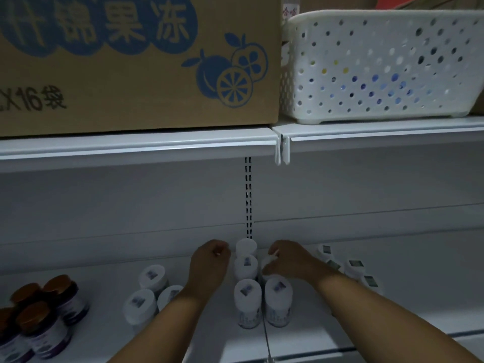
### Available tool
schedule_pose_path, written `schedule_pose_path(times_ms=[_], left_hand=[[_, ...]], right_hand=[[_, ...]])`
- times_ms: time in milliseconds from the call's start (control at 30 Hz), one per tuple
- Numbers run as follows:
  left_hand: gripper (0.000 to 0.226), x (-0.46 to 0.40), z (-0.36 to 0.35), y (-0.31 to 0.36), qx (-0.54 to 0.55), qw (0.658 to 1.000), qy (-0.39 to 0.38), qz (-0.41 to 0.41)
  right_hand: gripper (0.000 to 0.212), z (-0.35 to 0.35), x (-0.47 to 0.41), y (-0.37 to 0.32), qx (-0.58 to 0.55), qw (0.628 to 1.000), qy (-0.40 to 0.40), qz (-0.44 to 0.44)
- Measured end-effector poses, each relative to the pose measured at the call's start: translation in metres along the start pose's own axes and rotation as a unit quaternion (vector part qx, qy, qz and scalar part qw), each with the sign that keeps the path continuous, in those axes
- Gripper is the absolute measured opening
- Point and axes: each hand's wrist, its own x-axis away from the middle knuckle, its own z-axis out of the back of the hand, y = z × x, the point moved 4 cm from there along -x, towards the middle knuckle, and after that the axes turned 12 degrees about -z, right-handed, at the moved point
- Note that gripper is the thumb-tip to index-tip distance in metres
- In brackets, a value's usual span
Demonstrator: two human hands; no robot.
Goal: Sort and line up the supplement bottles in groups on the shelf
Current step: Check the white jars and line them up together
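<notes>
White supplement bottles (247,268) stand in two short rows running from the shelf (104,334) front edge back. The right hand (285,260) grips a rear bottle; the left hand (209,258) curls beside them, hold unclear. A nudge could topple neighbours.

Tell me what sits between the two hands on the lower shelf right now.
Head view: two white-capped bottles in a column between left hand and right hand.

Dim light falls on white metal shelving with a slotted upright (248,197) at the back. On the upper shelf (136,145) stand a cardboard box (136,61) and a perforated white basket (382,66).
</notes>
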Motion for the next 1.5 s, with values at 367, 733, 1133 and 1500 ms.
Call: schedule_pose_path(times_ms=[367, 733, 1133, 1500], left_hand=[[0.015, 0.030, 0.017, 0.078, 0.233, 0.969, -0.081, 0.017], [0.027, 0.087, 0.013, 0.099, 0.426, 0.875, -0.197, 0.119], [0.047, 0.115, 0.018, 0.095, 0.458, 0.862, -0.179, 0.121], [0.049, 0.115, 0.024, 0.087, 0.449, 0.882, -0.131, 0.050]], right_hand=[[0.019, 0.111, 0.095, -0.013, -0.325, 0.939, 0.116, 0.003], [0.030, 0.059, 0.160, -0.017, -0.428, 0.902, 0.040, 0.033], [0.014, 0.041, 0.189, -0.021, -0.435, 0.899, 0.029, 0.048], [0.035, 0.033, 0.193, -0.018, -0.405, 0.913, 0.042, 0.002]])
